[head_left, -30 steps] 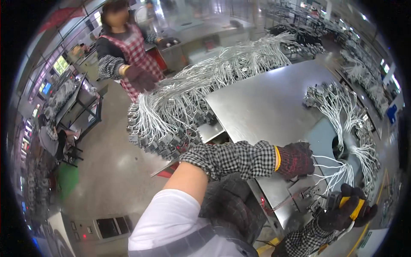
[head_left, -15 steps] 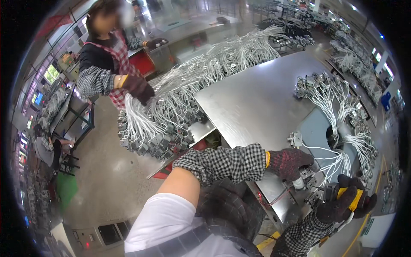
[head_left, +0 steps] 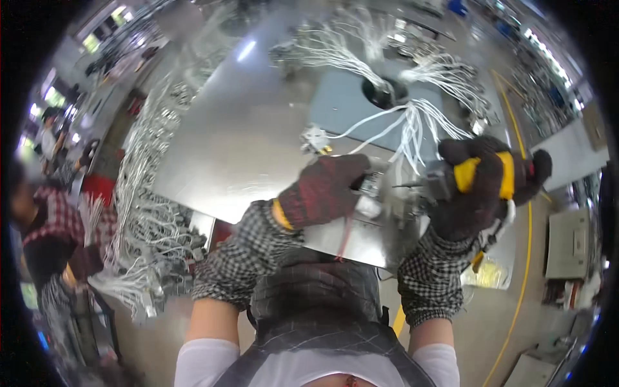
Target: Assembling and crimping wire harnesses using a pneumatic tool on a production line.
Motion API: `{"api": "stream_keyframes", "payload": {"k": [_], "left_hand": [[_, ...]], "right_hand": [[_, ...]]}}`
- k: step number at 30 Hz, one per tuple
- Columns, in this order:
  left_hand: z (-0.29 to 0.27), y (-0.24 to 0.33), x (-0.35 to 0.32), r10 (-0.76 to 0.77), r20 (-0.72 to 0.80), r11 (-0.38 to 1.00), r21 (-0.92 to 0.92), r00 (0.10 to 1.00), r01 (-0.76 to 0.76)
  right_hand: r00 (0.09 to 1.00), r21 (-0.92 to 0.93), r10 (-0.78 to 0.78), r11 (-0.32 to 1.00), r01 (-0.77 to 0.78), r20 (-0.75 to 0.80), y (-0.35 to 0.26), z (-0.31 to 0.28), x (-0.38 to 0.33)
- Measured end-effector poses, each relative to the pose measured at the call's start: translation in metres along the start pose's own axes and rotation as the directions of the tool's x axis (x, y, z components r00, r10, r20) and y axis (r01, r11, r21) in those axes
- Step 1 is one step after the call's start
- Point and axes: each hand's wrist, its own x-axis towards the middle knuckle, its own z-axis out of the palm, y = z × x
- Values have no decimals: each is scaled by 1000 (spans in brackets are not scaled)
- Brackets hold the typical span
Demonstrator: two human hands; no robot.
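Note:
My left hand point(head_left: 325, 190), in a dark red knitted glove, closes its fingers on a small grey metal-and-plastic block point(head_left: 370, 184) near the table's front edge. Gripped in my gloved right hand point(head_left: 474, 200) is a yellow and black power screwdriver point(head_left: 467, 174). Its thin bit points left toward the block, with a gap between them. White cables point(head_left: 412, 132) fan out just beyond both hands. Beside them lies another small connector block point(head_left: 316, 138) on a cable end. Blur hides the details of the parts under the screwdriver.
The cables come through a round hole point(head_left: 380, 93) in a blue-grey board point(head_left: 335, 97) on the shiny metal table point(head_left: 219, 148). A long heap of white cables point(head_left: 148, 193) lies at the left. Beyond it, a co-worker in a checked apron point(head_left: 55, 219) holds a cable bundle point(head_left: 90, 219).
My view has swung right, so the table and both hands appear farther left and the co-worker sits at the left rim. My left hand still holds the block, my right the screwdriver.

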Motion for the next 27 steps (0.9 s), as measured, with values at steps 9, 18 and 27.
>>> {"api": "stream_keyframes", "payload": {"k": [9,18,27], "left_hand": [[2,1,2,123,16,982,142,992,-124],[6,2,6,88,104,954,277,991,-113],[-21,-32,-5,330,-42,662,723,943,-199]], "right_hand": [[988,-12,111,994,-110,107,-12,5,-11],[983,-8,64,998,-64,173,0,13,-13],[972,-65,-26,997,42,232,11,9,-16]]}}
